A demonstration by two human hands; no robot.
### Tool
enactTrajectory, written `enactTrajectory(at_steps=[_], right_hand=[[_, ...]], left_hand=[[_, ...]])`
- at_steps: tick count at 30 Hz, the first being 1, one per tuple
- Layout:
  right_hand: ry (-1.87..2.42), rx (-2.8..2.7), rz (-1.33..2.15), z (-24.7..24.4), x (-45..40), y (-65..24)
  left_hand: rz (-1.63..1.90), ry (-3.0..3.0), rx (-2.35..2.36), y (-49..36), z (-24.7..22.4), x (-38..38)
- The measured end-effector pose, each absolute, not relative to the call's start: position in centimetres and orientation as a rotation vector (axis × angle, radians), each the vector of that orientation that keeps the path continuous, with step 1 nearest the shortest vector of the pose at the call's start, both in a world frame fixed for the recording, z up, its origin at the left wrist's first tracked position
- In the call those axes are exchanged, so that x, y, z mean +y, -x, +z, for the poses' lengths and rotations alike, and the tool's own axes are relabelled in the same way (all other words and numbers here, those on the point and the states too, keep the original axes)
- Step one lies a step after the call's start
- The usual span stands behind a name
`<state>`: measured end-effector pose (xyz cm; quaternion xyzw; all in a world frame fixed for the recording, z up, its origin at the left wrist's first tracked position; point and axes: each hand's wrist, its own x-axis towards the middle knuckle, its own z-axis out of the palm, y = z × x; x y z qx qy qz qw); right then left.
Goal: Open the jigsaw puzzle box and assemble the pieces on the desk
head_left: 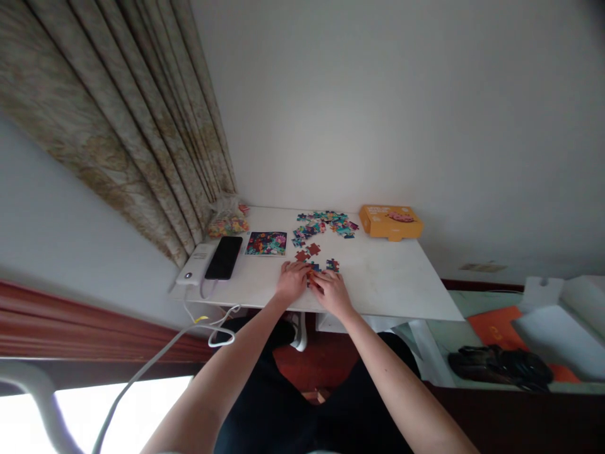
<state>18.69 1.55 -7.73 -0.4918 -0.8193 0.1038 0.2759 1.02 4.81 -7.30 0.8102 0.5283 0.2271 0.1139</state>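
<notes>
Near the front edge of the white table, my left hand [293,280] and my right hand [331,291] meet over a few small jigsaw puzzle pieces [315,267]. The fingers of my left hand are closed at the left side of these pieces. From the right, my right hand pinches at a puzzle piece, mostly hidden under the fingertips. A dark multicoloured piece [333,265] lies just beyond my right hand. Reddish-brown pieces [314,250] lie beyond my left hand. Farther back is a spread of teal and multicoloured pieces [326,221].
A colourful reference picture [266,243] lies on the table [392,284], left of the pieces. Beside it are a black phone [224,258], a white box [193,265] and a clear bag [229,217]. A yellow puzzle box [390,222] stands at the back right. A cable [155,359] hangs at left.
</notes>
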Motion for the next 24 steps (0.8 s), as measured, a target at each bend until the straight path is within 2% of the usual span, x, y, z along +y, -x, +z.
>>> enactTrajectory(at_steps=[24], right_hand=[[1.331,-2.271,0.180,-7.18,1.24,-18.19]], left_hand=[[0.653,-2.424,1.521,-0.82,-7.48,4.83]])
